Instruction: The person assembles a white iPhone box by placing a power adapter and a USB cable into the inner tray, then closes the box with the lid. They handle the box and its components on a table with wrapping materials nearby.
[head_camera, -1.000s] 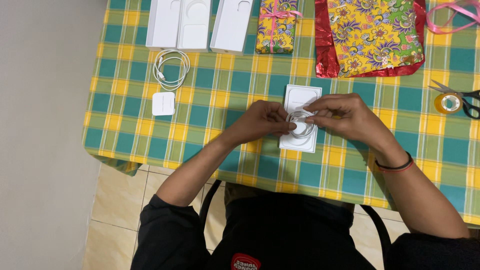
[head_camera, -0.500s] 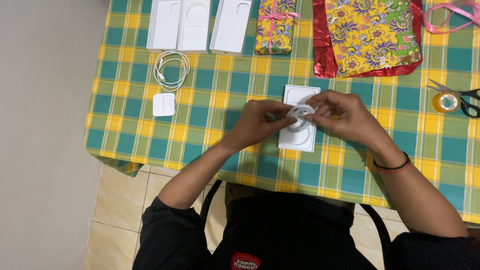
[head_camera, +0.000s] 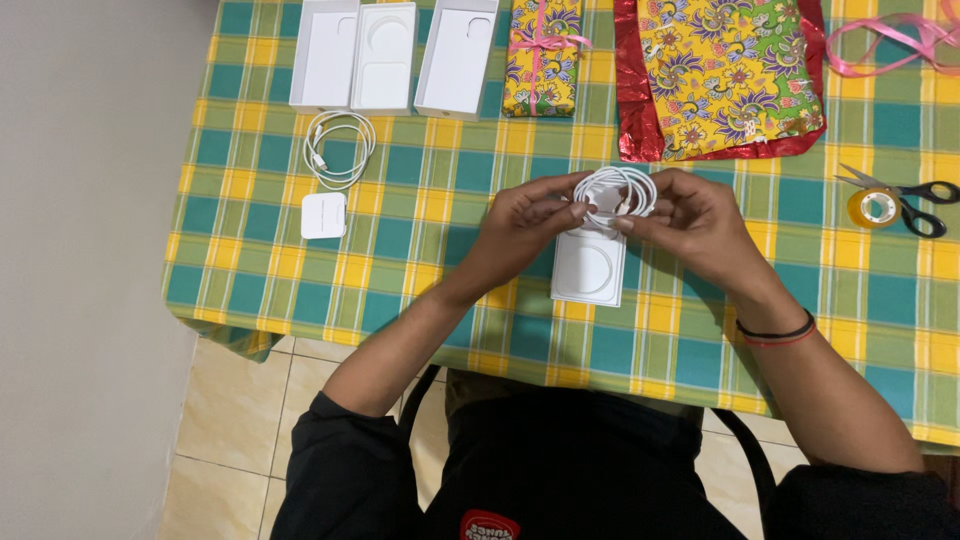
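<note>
A coiled white cable (head_camera: 618, 192) is held up between both hands just above the far end of a white box tray (head_camera: 589, 266), which lies flat on the checked tablecloth (head_camera: 440, 180); the coil is thin, smooth cord wound into a loose ring, and its plugs are too small to make out. The left hand (head_camera: 520, 232) pinches the ring's near-left edge with thumb and fingertips closed on it, and the right hand (head_camera: 700, 228) grips the right side the same way, so parts of the loop are hidden behind the fingers. The tray is a rounded rectangle with a shallow circular recess, its top edge covered by the hands. A black and red band (head_camera: 775, 330) circles the right wrist. Further left lie a second coiled white cable (head_camera: 338, 150) and a small white square adapter (head_camera: 323, 215), apart from each other. Along the far edge stand three open white box parts (head_camera: 395, 55), a wrapped gift with pink ribbon (head_camera: 541, 55) and glossy floral wrapping paper (head_camera: 725, 72). To the right, a tape roll (head_camera: 872, 207) touches black-handled scissors (head_camera: 910, 200); loose pink ribbon (head_camera: 890, 40) is cut off at the corner
</note>
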